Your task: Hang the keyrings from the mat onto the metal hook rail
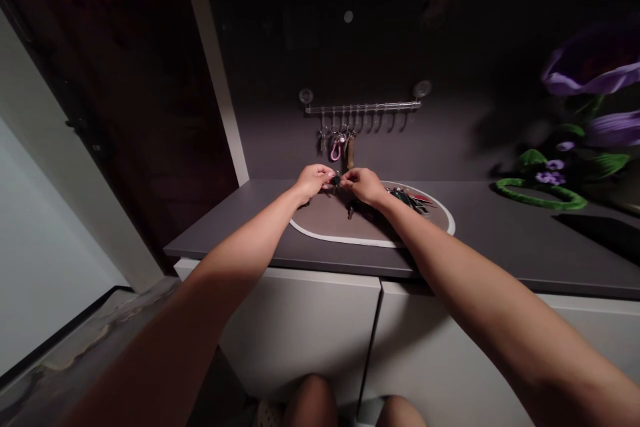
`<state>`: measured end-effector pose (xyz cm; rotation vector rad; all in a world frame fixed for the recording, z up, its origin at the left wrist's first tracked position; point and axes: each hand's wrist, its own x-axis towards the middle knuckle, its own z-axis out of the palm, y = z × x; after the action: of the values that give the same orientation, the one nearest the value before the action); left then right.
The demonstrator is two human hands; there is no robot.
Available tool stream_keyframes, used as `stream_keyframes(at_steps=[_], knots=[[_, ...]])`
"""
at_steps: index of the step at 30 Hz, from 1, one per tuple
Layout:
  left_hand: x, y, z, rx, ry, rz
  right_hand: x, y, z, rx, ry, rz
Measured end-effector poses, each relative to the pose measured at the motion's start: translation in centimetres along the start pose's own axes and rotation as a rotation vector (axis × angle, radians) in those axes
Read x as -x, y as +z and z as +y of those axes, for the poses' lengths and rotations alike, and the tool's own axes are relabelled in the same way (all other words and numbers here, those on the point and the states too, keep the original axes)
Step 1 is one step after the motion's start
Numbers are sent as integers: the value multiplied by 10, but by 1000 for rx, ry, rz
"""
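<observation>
Over an oval mat with a white rim, my two hands meet close together. My left hand pinches a small set of keys with a dark head. Thumb and forefinger of my right hand are pressed together at the other side of these keys; whether they grip the ring or a key is too small to tell. A pile of keys, some with red and green parts, lies on the mat, partly hidden behind my right wrist. A loose dark key lies below my hands.
A clear hook rail is fixed to the wall; keys, a pink carabiner and a brown strap hang on its left hooks. Purple flowers and a green ring stand right on the grey counter. White cabinets are below.
</observation>
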<state>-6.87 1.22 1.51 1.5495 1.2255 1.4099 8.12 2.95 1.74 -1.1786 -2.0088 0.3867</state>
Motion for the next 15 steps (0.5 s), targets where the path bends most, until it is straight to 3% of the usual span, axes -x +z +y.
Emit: stream_keyframes(at_steps=[6, 15], knots=[[1, 0, 0, 106, -1, 10, -4, 4, 3, -322, -25, 79], [1, 3, 0, 166, 25, -27, -1, 4, -1, -504, 9, 10]])
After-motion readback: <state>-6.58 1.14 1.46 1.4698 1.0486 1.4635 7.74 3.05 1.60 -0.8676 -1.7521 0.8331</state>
